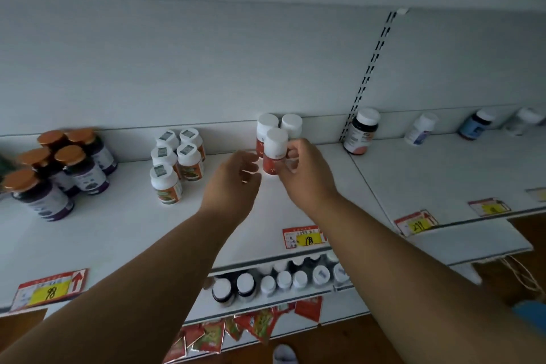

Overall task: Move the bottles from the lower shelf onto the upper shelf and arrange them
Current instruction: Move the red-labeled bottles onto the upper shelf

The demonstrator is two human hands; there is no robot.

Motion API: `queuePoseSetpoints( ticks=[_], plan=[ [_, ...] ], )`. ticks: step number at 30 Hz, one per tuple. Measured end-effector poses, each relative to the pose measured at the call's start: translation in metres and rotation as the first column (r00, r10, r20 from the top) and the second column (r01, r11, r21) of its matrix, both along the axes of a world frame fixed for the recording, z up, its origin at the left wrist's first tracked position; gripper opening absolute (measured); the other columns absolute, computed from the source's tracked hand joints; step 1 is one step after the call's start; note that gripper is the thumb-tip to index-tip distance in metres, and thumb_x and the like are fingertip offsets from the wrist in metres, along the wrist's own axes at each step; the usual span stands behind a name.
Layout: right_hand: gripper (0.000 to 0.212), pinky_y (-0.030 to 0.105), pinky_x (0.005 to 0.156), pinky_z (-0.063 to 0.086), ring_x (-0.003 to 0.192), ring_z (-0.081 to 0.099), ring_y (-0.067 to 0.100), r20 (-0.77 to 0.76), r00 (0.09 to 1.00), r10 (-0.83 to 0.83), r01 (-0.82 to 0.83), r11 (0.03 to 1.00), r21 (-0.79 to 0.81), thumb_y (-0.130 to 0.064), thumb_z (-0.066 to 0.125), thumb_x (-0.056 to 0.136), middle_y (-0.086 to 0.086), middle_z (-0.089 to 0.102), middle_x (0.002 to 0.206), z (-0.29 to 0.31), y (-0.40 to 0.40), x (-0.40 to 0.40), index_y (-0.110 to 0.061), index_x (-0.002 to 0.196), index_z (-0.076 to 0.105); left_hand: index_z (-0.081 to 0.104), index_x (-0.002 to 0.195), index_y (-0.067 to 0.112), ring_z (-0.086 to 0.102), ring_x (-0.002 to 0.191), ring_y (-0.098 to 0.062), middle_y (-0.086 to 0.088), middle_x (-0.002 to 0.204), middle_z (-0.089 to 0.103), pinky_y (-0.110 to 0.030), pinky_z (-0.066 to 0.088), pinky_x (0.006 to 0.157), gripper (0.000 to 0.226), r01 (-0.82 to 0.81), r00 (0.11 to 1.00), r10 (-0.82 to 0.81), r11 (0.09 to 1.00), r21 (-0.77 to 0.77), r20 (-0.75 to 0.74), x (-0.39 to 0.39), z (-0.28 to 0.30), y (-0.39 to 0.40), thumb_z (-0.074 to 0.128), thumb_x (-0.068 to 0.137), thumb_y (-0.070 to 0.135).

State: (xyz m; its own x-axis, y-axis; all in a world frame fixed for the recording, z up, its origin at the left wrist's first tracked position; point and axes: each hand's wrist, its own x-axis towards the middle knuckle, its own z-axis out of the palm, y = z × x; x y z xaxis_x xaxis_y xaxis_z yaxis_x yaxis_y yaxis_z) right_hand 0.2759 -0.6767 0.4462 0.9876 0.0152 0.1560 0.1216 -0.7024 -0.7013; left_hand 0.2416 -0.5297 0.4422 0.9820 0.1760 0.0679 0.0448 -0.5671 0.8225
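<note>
— What is the right hand [301, 170] doing on the white upper shelf [124, 224]?

— It pinches a white-capped bottle with a red-and-white label [274, 154], fingers curled round its right side. The bottle stands upright toward the shelf's back edge, directly in front of two matching white-capped bottles [280, 127] set against the rear wall.

— And the left hand [233, 180]?

— It hovers just left of the held bottle, fingers loosely curled and holding nothing. Whether its fingertips touch the bottle cannot be told.

— What else stands on that shelf?

— Five white-capped bottles with orange labels [177, 159] are grouped left of the hands, and dark purple bottles with copper lids [62, 168] cluster near the shelf's left end. Red-and-yellow price tags [304, 236] line its front edge.

— Past the slotted upright?

— A dark bottle with a white cap [362, 131] stands by the back edge of the neighbouring shelf, with more white-capped bottles spaced along to its right.

— And below?

— On the lower shelf [295, 295], a row of white-capped bottles [283, 279] shows between the forearms, near that shelf's front edge.
</note>
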Motion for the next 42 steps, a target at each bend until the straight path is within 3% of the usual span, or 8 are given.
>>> queuePoseSetpoints(
  ticks=[6, 9, 14, 18, 23, 26, 35, 42],
  plan=[
    [0.036, 0.026, 0.081, 0.05, 0.092, 0.059, 0.007, 0.076, 0.996, -0.042, 0.035, 0.995, 0.091, -0.03, 0.066, 0.092, -0.005, 0.059, 0.117, 0.003, 0.072, -0.101, -0.022, 0.124, 0.053, 0.059, 0.112, 0.034, 0.059, 0.085, 0.007, 0.022, 0.096, 0.064, -0.001, 0.041, 0.066, 0.027, 0.087, 0.995, -0.088, 0.996, 0.021, 0.055, -0.094, 0.003, 0.085, 0.063, 0.092, 0.017],
    [0.034, 0.031, 0.082, 0.054, 0.092, 0.061, 0.008, 0.063, 0.998, 0.004, -0.012, 0.992, 0.129, -0.029, 0.066, 0.092, -0.005, 0.059, 0.116, 0.001, 0.123, -0.15, -0.022, 0.123, 0.054, 0.06, 0.113, 0.033, 0.062, 0.087, 0.0, 0.017, 0.1, 0.067, -0.007, 0.044, 0.073, 0.028, 0.103, 0.991, -0.106, 0.994, 0.041, 0.077, -0.137, 0.001, 0.131, 0.064, 0.091, 0.015],
    [0.034, 0.026, 0.082, 0.053, 0.093, 0.06, 0.005, 0.044, 0.989, 0.143, -0.147, 0.982, 0.12, -0.029, 0.065, 0.093, -0.008, 0.06, 0.117, 0.004, 0.189, -0.196, -0.024, 0.125, 0.053, 0.06, 0.108, 0.032, 0.062, 0.09, 0.005, 0.016, 0.097, 0.068, -0.002, 0.042, 0.074, 0.027, 0.019, 0.996, -0.019, 1.0, -0.001, 0.085, -0.201, 0.0, 0.193, 0.065, 0.091, 0.011],
    [0.032, 0.007, 0.068, 0.047, 0.092, 0.059, 0.003, 0.032, 0.961, 0.274, -0.275, 0.955, 0.108, -0.026, 0.065, 0.093, -0.008, 0.059, 0.115, -0.002, 0.22, -0.212, -0.024, 0.124, 0.055, 0.062, 0.109, 0.031, 0.062, 0.088, 0.003, 0.017, 0.095, 0.068, -0.008, 0.045, 0.075, 0.025, -0.112, 0.99, 0.111, 0.994, 0.016, 0.089, -0.234, -0.008, 0.228, 0.066, 0.091, 0.015],
    [0.026, 0.009, 0.068, 0.047, 0.09, 0.059, -0.001, 0.02, 0.92, 0.392, -0.391, 0.911, 0.134, -0.024, 0.065, 0.093, -0.009, 0.06, 0.111, -0.023, 0.233, -0.224, -0.025, 0.117, 0.056, 0.058, 0.107, 0.033, 0.061, 0.088, 0.003, 0.016, 0.095, 0.066, -0.006, 0.043, 0.072, 0.024, -0.244, 0.969, 0.242, 0.969, 0.037, 0.043, -0.265, -0.03, 0.235, 0.066, 0.092, 0.016],
    [0.024, 0.009, 0.072, 0.049, 0.089, 0.059, -0.001, -0.01, 0.91, 0.414, -0.407, 0.9, 0.157, -0.025, 0.066, 0.092, -0.012, 0.061, 0.107, -0.059, 0.225, -0.235, -0.026, 0.115, 0.058, 0.061, 0.111, 0.03, 0.061, 0.088, 0.003, 0.018, 0.096, 0.065, -0.006, 0.044, 0.073, 0.025, -0.279, 0.96, 0.279, 0.96, 0.016, -0.005, -0.279, -0.066, 0.223, 0.066, 0.091, 0.016],
    [0.03, 0.013, 0.07, 0.046, 0.086, 0.061, 0.001, -0.344, 0.886, 0.312, -0.315, 0.948, 0.048, -0.027, 0.069, 0.091, -0.012, 0.064, 0.109, -0.235, 0.209, -0.243, -0.026, 0.118, 0.06, 0.059, 0.109, 0.035, 0.061, 0.083, 0.001, 0.019, 0.092, 0.064, -0.01, 0.044, 0.068, 0.025, -0.276, 0.928, 0.254, 0.96, -0.045, -0.273, -0.267, -0.239, 0.213, 0.064, 0.091, 0.018],
    [0.03, 0.027, 0.072, 0.048, 0.079, 0.061, 0.004, -0.319, 0.902, 0.292, -0.324, 0.945, -0.051, -0.026, 0.068, 0.089, -0.005, 0.057, 0.117, -0.342, 0.255, -0.174, -0.021, 0.118, 0.06, 0.059, 0.118, 0.028, 0.061, 0.081, -0.001, 0.014, 0.099, 0.065, -0.014, 0.044, 0.064, 0.027, -0.286, 0.92, 0.244, 0.953, -0.098, -0.308, -0.204, -0.341, 0.231, 0.059, 0.093, 0.018]
  ],
)
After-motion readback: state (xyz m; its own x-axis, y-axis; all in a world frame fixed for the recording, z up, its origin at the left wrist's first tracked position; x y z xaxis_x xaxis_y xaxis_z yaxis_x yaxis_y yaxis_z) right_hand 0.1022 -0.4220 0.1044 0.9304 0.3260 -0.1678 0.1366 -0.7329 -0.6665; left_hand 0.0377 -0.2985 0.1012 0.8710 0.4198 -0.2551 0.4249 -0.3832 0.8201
